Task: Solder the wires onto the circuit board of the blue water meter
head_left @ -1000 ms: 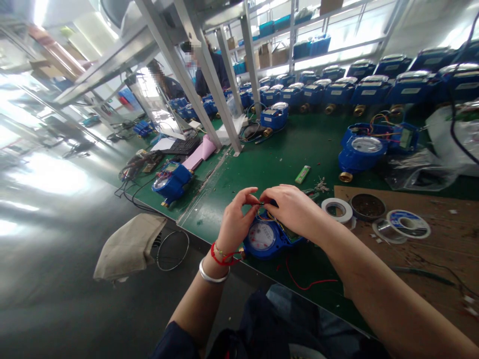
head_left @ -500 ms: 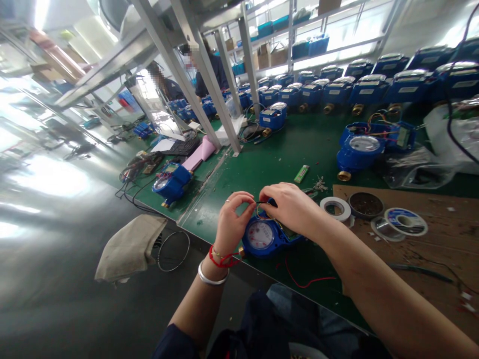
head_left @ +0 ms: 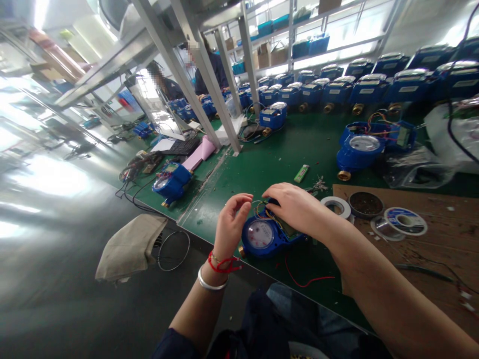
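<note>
A blue water meter [head_left: 264, 235] with a white dial lies on the green bench near its front edge, coloured wires [head_left: 262, 209] coming out of its top. My left hand [head_left: 230, 225] hovers just left of it with fingers curled, thumb and forefinger pinched, and I cannot make out what is between them. My right hand [head_left: 295, 207] lies over the meter's far side, its fingers closed on the wires. A loose red wire [head_left: 305, 283] trails on the bench in front of the meter.
White tape roll [head_left: 337, 206], a round tin [head_left: 365, 204] and a solder spool [head_left: 406, 222] sit right of the meter on a brown board. A green lighter [head_left: 301, 173], another open meter [head_left: 361, 149] and rows of blue meters [head_left: 337, 89] lie beyond. Two people stand at the far bench.
My left hand has pulled back to the left, away from my right hand, which has settled lower onto the meter's wires.
</note>
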### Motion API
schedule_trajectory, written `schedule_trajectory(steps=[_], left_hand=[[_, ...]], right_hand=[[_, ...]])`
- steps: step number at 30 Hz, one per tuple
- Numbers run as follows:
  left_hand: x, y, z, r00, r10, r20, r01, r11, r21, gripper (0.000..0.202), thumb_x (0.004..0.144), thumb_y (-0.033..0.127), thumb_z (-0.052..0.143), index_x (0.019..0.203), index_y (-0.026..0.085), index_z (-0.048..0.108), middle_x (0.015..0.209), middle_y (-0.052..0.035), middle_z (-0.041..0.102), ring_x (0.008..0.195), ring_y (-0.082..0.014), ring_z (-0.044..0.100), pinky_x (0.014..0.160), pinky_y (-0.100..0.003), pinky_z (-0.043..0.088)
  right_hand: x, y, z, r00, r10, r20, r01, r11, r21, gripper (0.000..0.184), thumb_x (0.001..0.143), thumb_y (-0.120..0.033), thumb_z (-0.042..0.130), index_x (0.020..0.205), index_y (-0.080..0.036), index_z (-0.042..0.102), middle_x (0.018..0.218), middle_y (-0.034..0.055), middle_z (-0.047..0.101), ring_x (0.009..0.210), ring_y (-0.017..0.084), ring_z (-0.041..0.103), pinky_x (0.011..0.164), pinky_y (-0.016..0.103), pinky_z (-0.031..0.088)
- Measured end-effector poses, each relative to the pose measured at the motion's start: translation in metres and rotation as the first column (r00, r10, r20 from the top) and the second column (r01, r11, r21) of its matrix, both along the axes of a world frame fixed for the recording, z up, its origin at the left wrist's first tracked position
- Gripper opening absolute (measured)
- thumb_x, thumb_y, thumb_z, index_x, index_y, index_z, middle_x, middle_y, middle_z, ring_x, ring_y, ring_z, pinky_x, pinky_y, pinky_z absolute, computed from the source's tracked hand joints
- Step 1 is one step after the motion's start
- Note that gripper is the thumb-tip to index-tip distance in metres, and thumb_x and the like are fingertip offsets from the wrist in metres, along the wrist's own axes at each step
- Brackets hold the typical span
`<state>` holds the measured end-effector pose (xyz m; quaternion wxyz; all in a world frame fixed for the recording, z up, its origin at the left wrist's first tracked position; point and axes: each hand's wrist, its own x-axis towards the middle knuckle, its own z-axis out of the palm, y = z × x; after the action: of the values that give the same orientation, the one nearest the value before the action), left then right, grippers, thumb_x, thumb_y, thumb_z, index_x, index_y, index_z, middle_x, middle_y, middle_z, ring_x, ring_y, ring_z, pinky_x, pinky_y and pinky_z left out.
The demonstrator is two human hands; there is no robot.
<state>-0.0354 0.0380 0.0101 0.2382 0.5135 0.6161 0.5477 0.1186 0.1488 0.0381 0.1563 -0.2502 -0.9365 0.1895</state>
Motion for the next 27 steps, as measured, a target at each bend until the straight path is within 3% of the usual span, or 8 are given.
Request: schedule_trajectory(steps=[4,9,13,18,27], left_hand=[[-0.005,-0.006,-0.020,0.994,0.058,0.091,-0.054,0.998,-0.045,0.034,0.095,0.040,0.044,0.112,0.017,0.062,0.114,-0.0103,0.066,0.106,-0.0196,0.061,0.096,-0.035,0.045],[-0.001,-0.018,-0.043,0.973,0.019,0.230,0.022,0.984,-0.176,0.040,0.095,0.044,0.039,0.111,0.018,0.066,0.115,-0.0103,0.068,0.106,-0.0228,0.063,0.091,-0.037,0.051],[0.007,-0.029,-0.039,0.971,0.006,0.239,0.030,0.989,-0.145,0.041,0.096,0.043,0.037,0.115,0.019,0.064,0.117,-0.0100,0.067,0.108,-0.0237,0.063,0.091,-0.038,0.052],[0.006,-0.036,-0.034,0.970,-0.013,0.244,0.045,0.991,-0.126,0.037,0.092,0.039,0.050,0.121,0.018,0.058,0.123,-0.0115,0.063,0.117,-0.0232,0.057,0.099,-0.037,0.046],[0.013,-0.021,-0.024,0.990,0.123,0.070,-0.123,0.992,-0.008,0.021,0.087,0.031,0.059,0.102,0.017,0.063,0.115,-0.0098,0.062,0.112,-0.0210,0.057,0.101,-0.036,0.042]], right_hand=[[0.008,-0.002,0.009,0.998,-0.063,-0.002,0.063,0.998,0.019,0.031,0.091,-0.024,0.053,0.116,-0.012,0.063,0.119,0.0125,0.064,0.111,0.026,0.057,0.097,0.038,0.044],[0.017,-0.006,0.020,0.992,-0.122,0.045,0.120,0.992,0.035,0.028,0.093,-0.026,0.050,0.110,-0.012,0.066,0.117,0.0138,0.064,0.111,0.028,0.058,0.097,0.040,0.045],[0.019,-0.008,0.021,0.981,-0.169,0.099,0.166,0.985,0.034,0.027,0.093,-0.027,0.047,0.105,-0.011,0.067,0.115,0.0154,0.065,0.109,0.030,0.059,0.094,0.043,0.046],[0.019,-0.008,0.020,0.976,-0.173,0.135,0.174,0.985,0.007,0.029,0.094,-0.025,0.042,0.103,-0.013,0.066,0.117,0.0151,0.064,0.111,0.030,0.059,0.095,0.043,0.046],[0.016,-0.011,0.019,0.978,-0.152,0.141,0.155,0.988,-0.009,0.030,0.095,-0.025,0.042,0.108,-0.013,0.065,0.120,0.0140,0.063,0.115,0.028,0.057,0.101,0.040,0.043]])
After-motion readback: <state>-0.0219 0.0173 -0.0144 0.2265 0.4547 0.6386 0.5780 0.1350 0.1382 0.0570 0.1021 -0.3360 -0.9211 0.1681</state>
